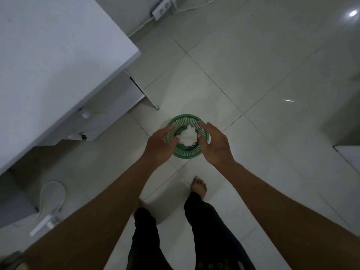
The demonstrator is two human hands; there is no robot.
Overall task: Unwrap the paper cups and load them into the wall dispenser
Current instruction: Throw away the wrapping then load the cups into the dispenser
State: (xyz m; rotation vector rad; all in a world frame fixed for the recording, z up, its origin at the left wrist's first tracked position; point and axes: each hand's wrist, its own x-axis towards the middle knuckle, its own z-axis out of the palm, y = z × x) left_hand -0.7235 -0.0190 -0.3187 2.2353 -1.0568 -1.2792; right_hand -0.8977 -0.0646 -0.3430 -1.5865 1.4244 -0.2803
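A crumpled white wrapper [188, 136] is held between both of my hands right over the mouth of a green slatted wastebasket [185, 155] standing on the tiled floor. My left hand [159, 147] grips the wrapper's left side with thumb and fingers. My right hand [214, 145] pinches its right side. Both hands cover part of the basket's rim. No paper cups and no wall dispenser are in view.
A white table [48, 55] fills the upper left, its leg [153, 103] close to the basket. A power strip [162, 9] lies by the far wall. A white cable [52, 193] loops on the floor at lower left. My bare foot [198, 187] stands just behind the basket.
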